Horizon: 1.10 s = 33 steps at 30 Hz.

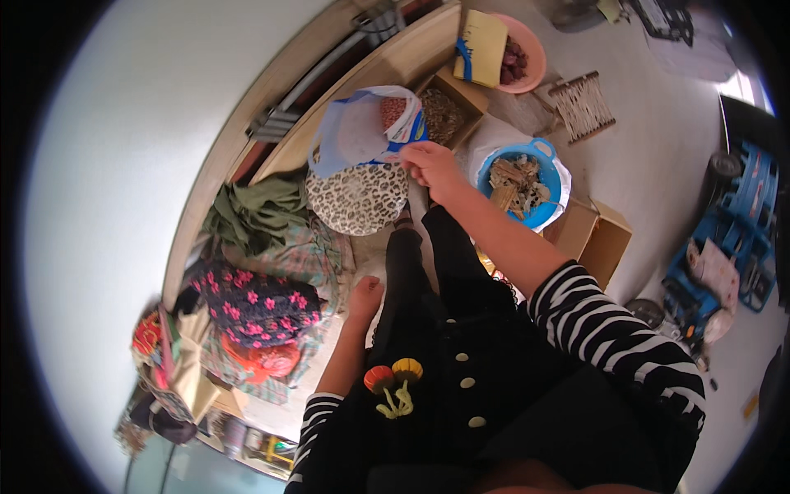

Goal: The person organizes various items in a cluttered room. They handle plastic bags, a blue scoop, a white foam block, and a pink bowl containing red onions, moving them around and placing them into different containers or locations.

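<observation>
My right hand [434, 170] reaches forward, its fingers closed on the near edge of a translucent plastic bag [352, 126]. Reddish beans or nuts [393, 114] show at the bag's mouth. The bag rests against a round leopard-print cushion [359, 196], apparently on a stool. Low at my left side, my left hand [365, 297] hangs with its fingers curled; nothing shows in it. A blue plastic basket [553, 170] of dry husks stands to the right of my right forearm. Behind the bag is a cardboard box [472, 99] of small brown dried matter.
A pink basin [536, 55] of dark red produce stands at the top, with yellow card [482, 46] over its edge. An empty-looking cardboard box [608, 247] is on the right, near a rope-strung wooden frame [582, 106]. Green cloth [259, 213] and a floral bundle [259, 302] lie left.
</observation>
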Motion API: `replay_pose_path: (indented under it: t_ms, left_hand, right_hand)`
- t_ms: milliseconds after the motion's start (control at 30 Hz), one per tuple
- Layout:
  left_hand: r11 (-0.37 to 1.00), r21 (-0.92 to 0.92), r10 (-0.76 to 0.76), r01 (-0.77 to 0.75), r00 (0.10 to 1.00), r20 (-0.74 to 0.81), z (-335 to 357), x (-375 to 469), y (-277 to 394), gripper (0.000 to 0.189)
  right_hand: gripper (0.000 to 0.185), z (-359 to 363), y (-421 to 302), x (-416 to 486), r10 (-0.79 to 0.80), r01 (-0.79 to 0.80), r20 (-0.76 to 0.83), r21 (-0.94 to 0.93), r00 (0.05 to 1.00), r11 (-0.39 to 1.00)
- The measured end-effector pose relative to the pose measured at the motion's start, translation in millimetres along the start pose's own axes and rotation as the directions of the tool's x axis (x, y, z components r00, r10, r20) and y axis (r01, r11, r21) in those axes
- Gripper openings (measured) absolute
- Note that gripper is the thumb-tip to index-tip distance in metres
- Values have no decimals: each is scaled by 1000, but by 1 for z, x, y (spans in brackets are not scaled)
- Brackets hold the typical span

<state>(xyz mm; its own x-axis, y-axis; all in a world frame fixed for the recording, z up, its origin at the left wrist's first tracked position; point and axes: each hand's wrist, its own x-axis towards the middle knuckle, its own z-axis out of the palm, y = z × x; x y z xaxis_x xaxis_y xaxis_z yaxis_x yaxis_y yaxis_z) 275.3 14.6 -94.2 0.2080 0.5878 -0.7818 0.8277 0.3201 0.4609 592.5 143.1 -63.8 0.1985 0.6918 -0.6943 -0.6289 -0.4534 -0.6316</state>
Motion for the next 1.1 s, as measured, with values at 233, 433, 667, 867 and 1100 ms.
replay_pose_path:
  t_ms: [233, 433, 667, 867, 1100]
  left_hand:
    - [983, -181, -25, -4, 988, -156, -4, -18, -69, 23]
    - [906, -421, -39, -53, 978, -207, -39, 44, -64, 30]
    - [853, -444, -2, -274, 849, -528, -88, 195, 90, 71]
    - [955, -220, 81, -197, 891, -447, -94, 234, 143, 22]
    - [876, -321, 260, -361, 913, -316, -53, 165, 222, 13]
  right_hand:
    - [20, -14, -16, 11, -81, 51, -180, -164, 980, 985]
    - [35, 17, -80, 80, -420, 118, 112, -993, 901, -10]
    - [27, -11, -84, 115, -149, 130, 163, -969, 975, -208]
    - [23, -72, -63, 90, -374, 283, 237, -957, 897, 72]
    - [24, -107, -104, 53, -316, 158, -20, -834, 949, 528]
